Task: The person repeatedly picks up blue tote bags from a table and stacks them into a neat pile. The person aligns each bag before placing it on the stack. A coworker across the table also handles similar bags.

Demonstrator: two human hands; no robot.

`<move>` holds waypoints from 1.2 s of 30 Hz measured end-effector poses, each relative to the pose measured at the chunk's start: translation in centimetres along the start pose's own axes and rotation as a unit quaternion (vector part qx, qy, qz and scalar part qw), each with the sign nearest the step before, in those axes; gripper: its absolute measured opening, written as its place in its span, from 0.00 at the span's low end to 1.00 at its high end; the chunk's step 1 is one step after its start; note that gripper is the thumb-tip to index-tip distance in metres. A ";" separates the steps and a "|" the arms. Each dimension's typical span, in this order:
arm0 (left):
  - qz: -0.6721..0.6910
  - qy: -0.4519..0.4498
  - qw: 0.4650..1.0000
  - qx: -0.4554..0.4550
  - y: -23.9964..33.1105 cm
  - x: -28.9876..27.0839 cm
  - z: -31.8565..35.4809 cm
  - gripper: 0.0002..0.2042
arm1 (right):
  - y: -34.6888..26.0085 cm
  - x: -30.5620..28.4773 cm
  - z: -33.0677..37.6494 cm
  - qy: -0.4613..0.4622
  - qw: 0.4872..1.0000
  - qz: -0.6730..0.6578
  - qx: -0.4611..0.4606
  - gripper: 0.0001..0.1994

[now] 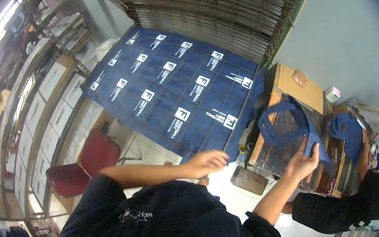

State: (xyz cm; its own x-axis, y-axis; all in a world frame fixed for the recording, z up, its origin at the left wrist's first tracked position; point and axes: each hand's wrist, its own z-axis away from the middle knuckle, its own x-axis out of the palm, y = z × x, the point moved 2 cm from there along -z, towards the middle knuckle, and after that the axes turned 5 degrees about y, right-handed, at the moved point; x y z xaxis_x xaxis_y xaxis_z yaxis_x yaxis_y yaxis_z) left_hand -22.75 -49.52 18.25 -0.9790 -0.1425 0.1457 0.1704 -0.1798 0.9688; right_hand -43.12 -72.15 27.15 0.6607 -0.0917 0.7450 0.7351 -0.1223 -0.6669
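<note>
Navy cloth fills the head view: a wire rack tilted over the floor carries rows of dark blue fabric pieces, each with a white printed square, and almost every cell looks filled.

The left hand rests at the rack's near lower edge with fingers curled loosely; whether they pinch the frame or only touch it, I cannot tell.

The right hand is closed on the tail of a loose navy piece, which loops away from the grip across the wooden table. Beyond that grip, on the side away from the rack, another blue heap lies by a second person in dark clothes.

By my reading the laying-out is nearly complete, with the held piece and the heap left to deal with.

A red chair stands under the rack, outside the left hand.
</note>
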 end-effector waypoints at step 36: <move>0.016 0.194 0.980 0.030 16.5 -58.7 15.1 0.37 | 37.8 26.3 30.5 -0.340 0.807 0.283 0.391 0.39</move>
State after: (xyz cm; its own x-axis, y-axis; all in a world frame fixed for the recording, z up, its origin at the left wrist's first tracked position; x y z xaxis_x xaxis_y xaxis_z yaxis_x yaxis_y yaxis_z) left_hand 35.79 -29.44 28.69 -0.8546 -0.5096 0.0998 0.1821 -0.1140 0.9767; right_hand 6.66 -49.08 21.12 0.6603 0.6816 0.3153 -0.0179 0.4340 -0.9007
